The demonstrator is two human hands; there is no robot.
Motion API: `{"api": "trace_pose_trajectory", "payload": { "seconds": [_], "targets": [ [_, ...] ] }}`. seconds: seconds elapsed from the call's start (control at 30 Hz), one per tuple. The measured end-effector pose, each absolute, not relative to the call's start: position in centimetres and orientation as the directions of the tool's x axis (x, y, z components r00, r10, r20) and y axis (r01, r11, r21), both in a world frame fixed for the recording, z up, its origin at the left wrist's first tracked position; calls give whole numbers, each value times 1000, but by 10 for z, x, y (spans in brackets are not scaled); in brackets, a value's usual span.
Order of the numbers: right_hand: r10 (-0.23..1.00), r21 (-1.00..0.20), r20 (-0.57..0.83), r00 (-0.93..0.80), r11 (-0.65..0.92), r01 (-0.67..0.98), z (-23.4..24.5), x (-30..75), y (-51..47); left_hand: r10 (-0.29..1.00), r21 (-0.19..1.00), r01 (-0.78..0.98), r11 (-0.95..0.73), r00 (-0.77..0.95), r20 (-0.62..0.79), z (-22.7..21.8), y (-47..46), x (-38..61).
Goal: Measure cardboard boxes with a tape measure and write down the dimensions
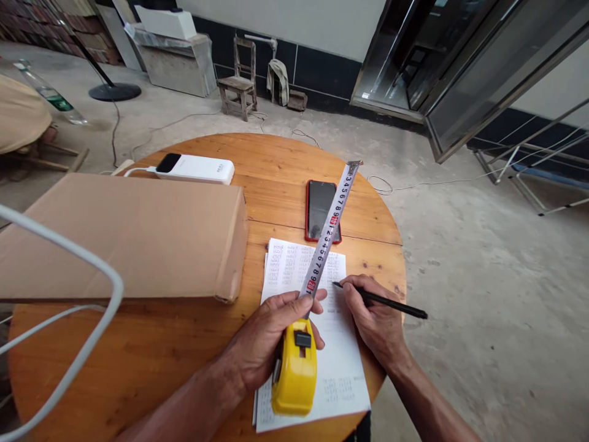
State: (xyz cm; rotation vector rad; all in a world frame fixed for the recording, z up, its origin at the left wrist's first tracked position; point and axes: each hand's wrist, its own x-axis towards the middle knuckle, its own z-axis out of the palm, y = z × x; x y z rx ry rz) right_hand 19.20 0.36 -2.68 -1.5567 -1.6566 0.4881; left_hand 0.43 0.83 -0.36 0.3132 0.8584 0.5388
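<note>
My left hand [271,331] is closed around a yellow tape measure [297,374], thumb pressed on its blade. The metal blade [326,236] sticks out away from me, its hooked end past the phone, with the red 10 and 20 marks showing. In my right hand [377,319] is a black pen [391,302], its tip at the paper near the right edge. Sheets of white paper [340,362] with rows of handwritten figures lie under both hands. A phone with a red case [317,209] lies beyond the paper, partly covered by the blade.
A cardboard box [138,233] takes up the left of the round wooden table [276,159]. Behind it lies a white power bank [197,169] with a cable. A white curved tube [110,270] crosses the near left. A small wooden chair [239,83] stands by the wall.
</note>
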Motion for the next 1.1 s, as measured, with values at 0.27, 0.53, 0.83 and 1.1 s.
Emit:
{"api": "trace_pose_trajectory", "payload": {
  "seconds": [0.27,0.53,0.83,1.1],
  "targets": [
    [965,-776,224,137,91,624,-28,193,1,554,445,-331,832,537,-637,-3,8,4],
    [958,-728,282,53,178,662,-26,192,4,558,450,-331,829,532,-637,-2,8,4],
    [956,-730,285,71,168,663,-28,192,2,555,451,-326,831,529,-642,-1,7,3],
    [960,-781,231,160,85,619,-23,194,1,548,434,-335,836,522,-654,-2,8,4]
  ]
}}
